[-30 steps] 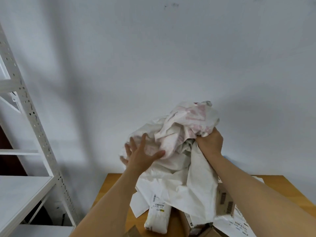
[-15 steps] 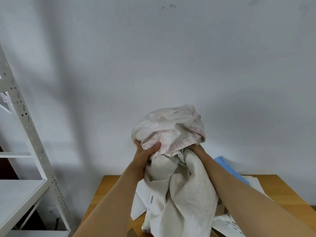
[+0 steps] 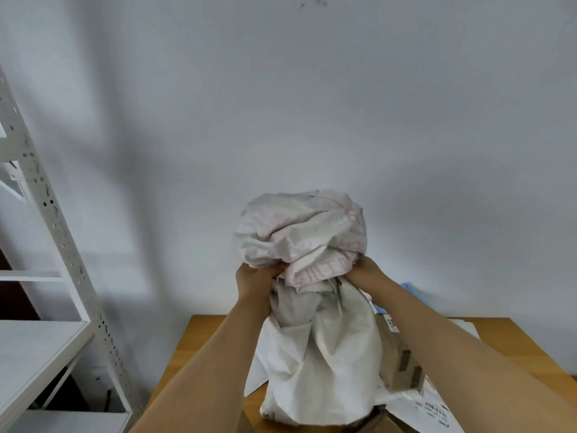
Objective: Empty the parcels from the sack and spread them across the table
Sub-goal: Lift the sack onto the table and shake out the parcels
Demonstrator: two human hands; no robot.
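A white woven sack [image 3: 315,348] with faded pink print hangs upside down over the wooden table [image 3: 206,345], its top bunched into a ball. My left hand [image 3: 254,284] and my right hand [image 3: 367,273] both grip the bunched cloth from either side. The sack's open end rests among the parcels below. A brown cardboard box [image 3: 402,360] pokes out at its right side. White parcel bags with printed labels [image 3: 431,414] lie under and beside it. A blue parcel [image 3: 409,289] shows behind my right forearm.
A white metal shelving rack [image 3: 40,232] stands at the left, close to the table's left edge. A plain white wall rises right behind the table. A flat white parcel [image 3: 465,328] lies at the table's back right.
My left hand went from open beside the sack to gripping it. Both hands have gathered the top into a tighter ball, and the sack now hangs lower, covering more of the parcels.
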